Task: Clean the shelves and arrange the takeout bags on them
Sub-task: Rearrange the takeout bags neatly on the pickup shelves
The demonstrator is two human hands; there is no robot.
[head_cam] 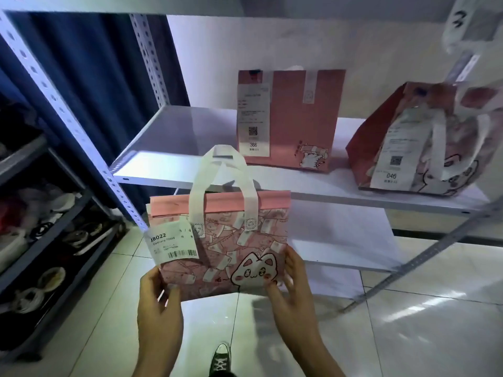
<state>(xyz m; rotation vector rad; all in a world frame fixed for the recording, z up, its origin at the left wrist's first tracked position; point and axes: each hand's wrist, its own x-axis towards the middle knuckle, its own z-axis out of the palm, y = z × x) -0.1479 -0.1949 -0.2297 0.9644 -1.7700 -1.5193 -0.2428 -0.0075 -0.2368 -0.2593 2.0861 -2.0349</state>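
A pink takeout bag [226,240] with a cat drawing, white handles and a white label hangs in the air in front of the white shelf [174,137]. My left hand [159,303] grips its lower left corner. My right hand [291,284] grips its lower right corner. On the shelf stands a pink bag [294,118] with a receipt marked 366. To its right, a dark red bag [419,137] with a receipt marked 046 stands near the shelf's front edge.
A lower white shelf board [340,248] lies under the main one. A perforated metal upright [62,104] runs diagonally at the left. A dark rack [49,213] with shoes and clutter stands at the far left. The floor [408,322] is tiled; my shoe [221,359] shows below.
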